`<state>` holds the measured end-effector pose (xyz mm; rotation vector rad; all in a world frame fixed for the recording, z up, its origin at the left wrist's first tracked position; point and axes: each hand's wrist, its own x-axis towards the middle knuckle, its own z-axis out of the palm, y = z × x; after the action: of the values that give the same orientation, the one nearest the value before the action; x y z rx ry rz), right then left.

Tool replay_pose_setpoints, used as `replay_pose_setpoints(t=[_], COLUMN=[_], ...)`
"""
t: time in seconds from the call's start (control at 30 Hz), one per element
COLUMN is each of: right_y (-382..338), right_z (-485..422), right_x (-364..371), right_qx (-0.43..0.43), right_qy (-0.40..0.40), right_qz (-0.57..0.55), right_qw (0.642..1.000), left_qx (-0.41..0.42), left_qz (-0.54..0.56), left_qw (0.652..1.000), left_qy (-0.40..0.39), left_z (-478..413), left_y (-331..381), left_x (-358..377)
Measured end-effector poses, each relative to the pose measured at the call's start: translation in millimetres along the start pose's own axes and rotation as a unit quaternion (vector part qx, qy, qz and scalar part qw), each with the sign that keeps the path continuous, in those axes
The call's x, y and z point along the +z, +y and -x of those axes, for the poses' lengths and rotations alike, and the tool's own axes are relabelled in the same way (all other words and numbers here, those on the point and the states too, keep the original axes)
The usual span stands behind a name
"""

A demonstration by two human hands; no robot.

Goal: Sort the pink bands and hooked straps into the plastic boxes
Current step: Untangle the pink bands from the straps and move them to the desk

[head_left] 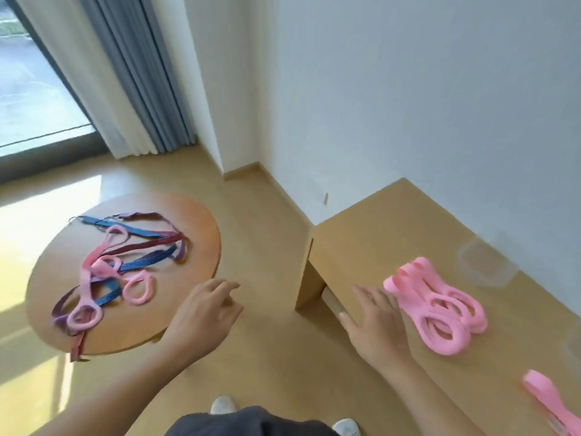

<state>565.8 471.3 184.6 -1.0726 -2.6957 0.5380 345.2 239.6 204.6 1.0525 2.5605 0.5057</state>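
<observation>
A tangle of pink bands [137,286] and blue and maroon hooked straps [147,262] lies on the round wooden table [195,221] at the left. A folded bundle of pink bands [440,309] rests on the long wooden bench [377,234] at the right. Another pink band [547,401] lies near the bench's lower right. A clear plastic box [484,262] stands behind the bundle. My left hand [204,313] hovers between table and bench with relaxed fingers, holding nothing. My right hand [374,322] rests flat on the bench just left of the bundle.
A second clear box [573,344] shows at the right edge. A white wall runs behind the bench. Curtains [125,73] and a window fill the upper left. Wooden floor separates table and bench, with my white shoes [223,404] at the bottom.
</observation>
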Motion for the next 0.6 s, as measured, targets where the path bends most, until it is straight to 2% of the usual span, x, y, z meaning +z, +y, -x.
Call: replay_pose_setpoints(t=[0.3, 0.6], right_y=[-157, -283], right_z=[-49, -102], right_x=[78, 148], right_qx=[-0.123, -0.232], right_qy=[-0.111, -0.245], right_qz=[0.001, -0.009], right_qw=[0.986, 0.941], left_qx=[-0.178, -0.318], left_qz=[0.025, 0.107], left_qw=[0.982, 0.937], left_qy=[0.065, 0.098], left_z=[59, 91], left_y=[-166, -251], left_x=[-55, -69])
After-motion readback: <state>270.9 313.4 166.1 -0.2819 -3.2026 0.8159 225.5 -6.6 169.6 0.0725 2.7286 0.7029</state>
